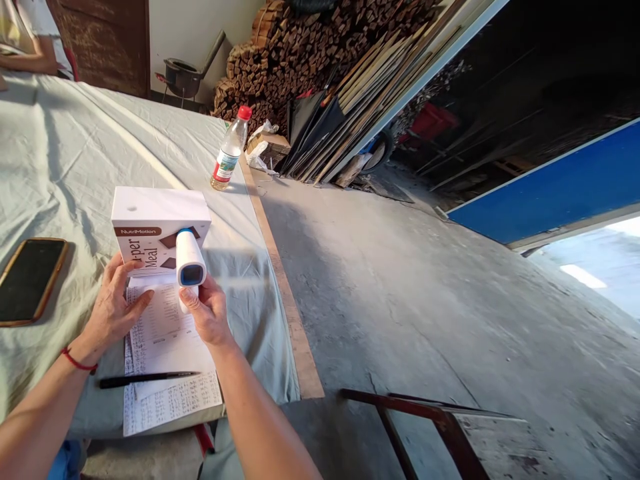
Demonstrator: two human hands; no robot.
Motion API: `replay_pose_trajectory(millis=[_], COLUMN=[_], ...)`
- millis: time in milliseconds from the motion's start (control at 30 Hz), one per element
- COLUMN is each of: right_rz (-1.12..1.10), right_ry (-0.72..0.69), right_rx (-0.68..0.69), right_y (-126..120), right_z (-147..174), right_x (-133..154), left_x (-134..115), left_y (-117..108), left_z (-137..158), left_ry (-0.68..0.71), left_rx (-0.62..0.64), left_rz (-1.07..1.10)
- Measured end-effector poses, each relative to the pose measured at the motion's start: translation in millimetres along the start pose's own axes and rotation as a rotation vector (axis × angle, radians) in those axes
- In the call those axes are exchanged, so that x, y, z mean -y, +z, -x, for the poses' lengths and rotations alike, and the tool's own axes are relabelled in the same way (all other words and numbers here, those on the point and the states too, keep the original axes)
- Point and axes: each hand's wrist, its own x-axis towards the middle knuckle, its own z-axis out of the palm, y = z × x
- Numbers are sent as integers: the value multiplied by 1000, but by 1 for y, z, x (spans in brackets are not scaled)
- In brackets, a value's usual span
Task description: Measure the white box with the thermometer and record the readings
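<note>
My right hand (209,310) is wrapped round the handle of a white infrared thermometer (189,250). Its small dark screen faces me, and its blue-ringed front end points at a white NutriMotion box (160,207). The box stands on the cloth-covered table. Fingers of my left hand (117,303) touch the box's lower left side, with the thumb spread apart over the papers. Printed and handwritten sheets (170,407) lie below the box, and a black pen (147,379) rests across them.
A phone in a brown case (33,281) lies at the left. Near the table's right edge stands a red-capped bottle (230,150). A wooden chair or stool (450,427) is at the lower right. Stacked firewood (300,50) is behind, and another person's arm (35,61) shows at upper left.
</note>
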Motion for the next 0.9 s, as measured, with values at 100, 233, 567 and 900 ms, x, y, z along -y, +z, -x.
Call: replay_pose_trajectory(millis=[100,233,567,900], right_rz=[-127,-232,-325,77], right_ry=[60,132,313,244], right_rx=[-32,-25,84,121], right_y=[3,5,-9,-52], right_z=[0,4,30,41], right_x=[5,16,39,36], left_x=[1,2,1,0], left_y=[1,1,1,-2], left_z=[0,1,2,-1], left_ry=[-6,12,38,17], left_rx=[5,4,-2,48], left_rz=[-11,-15,-36,-41])
